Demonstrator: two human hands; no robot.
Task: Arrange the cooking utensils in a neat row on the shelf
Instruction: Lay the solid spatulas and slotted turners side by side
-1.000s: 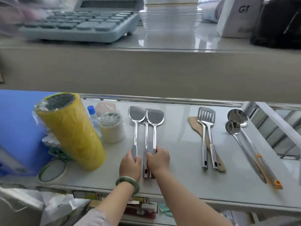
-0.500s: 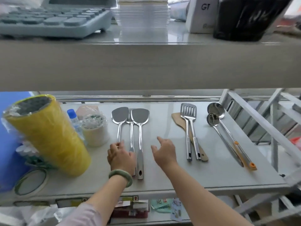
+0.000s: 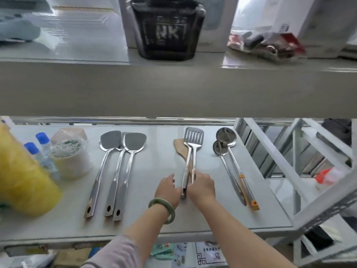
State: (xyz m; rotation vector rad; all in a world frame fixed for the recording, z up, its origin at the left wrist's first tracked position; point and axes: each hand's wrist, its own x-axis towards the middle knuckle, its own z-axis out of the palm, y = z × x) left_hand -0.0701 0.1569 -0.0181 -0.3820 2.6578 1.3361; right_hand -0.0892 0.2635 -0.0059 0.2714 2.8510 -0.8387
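From my seat the upper shelf is a blur; I can only read "NK" on the black container (image 3: 166, 31) up there. On the shelf (image 3: 154, 215) below, my two hands meet at the handle ends of the slotted turners (image 3: 193, 138). The left hand (image 3: 168, 190) lies loosely curled beside the left handle, and I cannot tell if it grips. The right hand (image 3: 201, 187) covers the other handle with fingers bent over it; its grip is hidden from me. A wooden spatula (image 3: 180, 147) lies under the turners, mostly covered. Three steel spatulas (image 3: 123, 144) lie close together to the left, the middle blade half hidden by its neighbours. Two ladles (image 3: 225, 140) lie to the right, bowls overlapping, one with an orange handle tip near the front edge. A bare strip of shelf separates each group. The yellow roll (image 3: 23, 180) is cut off at the left edge.
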